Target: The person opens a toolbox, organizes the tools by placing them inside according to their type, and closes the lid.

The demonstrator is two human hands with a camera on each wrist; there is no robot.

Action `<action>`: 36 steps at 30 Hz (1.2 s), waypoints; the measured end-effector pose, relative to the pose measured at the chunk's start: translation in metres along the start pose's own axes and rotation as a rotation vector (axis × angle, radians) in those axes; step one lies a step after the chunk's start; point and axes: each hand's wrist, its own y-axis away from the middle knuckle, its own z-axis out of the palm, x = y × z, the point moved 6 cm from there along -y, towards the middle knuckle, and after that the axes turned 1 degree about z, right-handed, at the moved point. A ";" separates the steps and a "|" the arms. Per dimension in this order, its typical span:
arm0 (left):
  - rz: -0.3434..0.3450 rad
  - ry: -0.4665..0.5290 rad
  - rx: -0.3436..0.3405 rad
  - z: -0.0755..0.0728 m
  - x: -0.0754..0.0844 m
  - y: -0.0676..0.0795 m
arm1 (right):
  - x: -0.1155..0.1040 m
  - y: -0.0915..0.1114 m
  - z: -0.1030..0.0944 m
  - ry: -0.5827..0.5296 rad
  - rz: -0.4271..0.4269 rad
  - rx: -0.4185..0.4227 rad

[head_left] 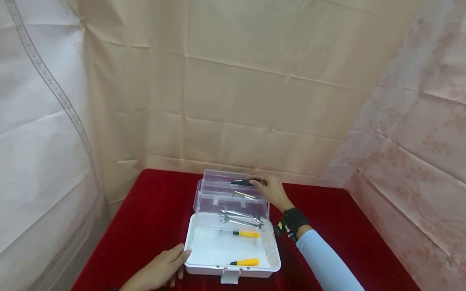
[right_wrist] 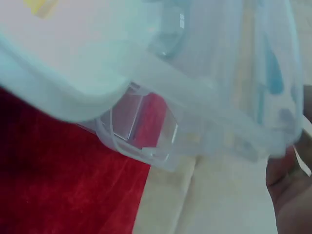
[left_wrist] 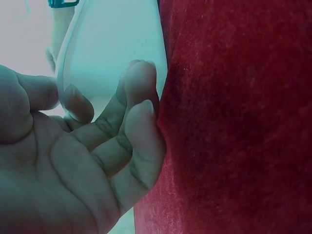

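A white plastic toolbox [head_left: 207,238] lies open, its clear lid [head_left: 218,186] folded back. My left hand [head_left: 165,262] grips the box's front left corner, thumb on the rim; in the left wrist view its fingers [left_wrist: 144,139] curl beside the wall. At the lid's far right, my right hand [head_left: 271,190] holds a slim black tool [head_left: 242,182], kind unclear, partly covered by the fingers. An L-shaped hex key [head_left: 244,195] lies in the lid. Two wrenches [head_left: 240,221] lie near the hinge. Two yellow-handled screwdrivers [head_left: 247,262] are in the box.
Red velvet cloth [head_left: 145,218] covers the table under the box. Beige sheeting [head_left: 236,101] hangs close behind the table, with pale sheets at both sides. A white latch [head_left: 230,276] hangs from the box's front.
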 end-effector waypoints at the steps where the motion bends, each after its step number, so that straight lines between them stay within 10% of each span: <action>1: 0.002 0.001 -0.001 0.000 0.000 0.000 | 0.005 0.002 -0.005 -0.019 0.028 0.026; 7: -0.020 0.021 -0.001 0.002 0.000 0.001 | 0.044 0.022 -0.019 -0.192 0.261 0.063; 16: -0.025 0.035 -0.014 0.003 -0.006 0.002 | 0.028 0.033 0.007 -0.041 0.149 -0.095; 21: -0.014 -0.002 -0.009 0.003 -0.006 -0.002 | 0.062 0.037 0.013 -0.283 0.454 -0.052; 26: -0.014 0.004 -0.002 0.003 -0.006 -0.002 | 0.085 0.056 0.035 -0.531 0.635 -0.180; 36: -0.045 0.084 0.004 0.004 -0.002 0.002 | 0.092 0.073 0.038 -0.791 0.671 -0.268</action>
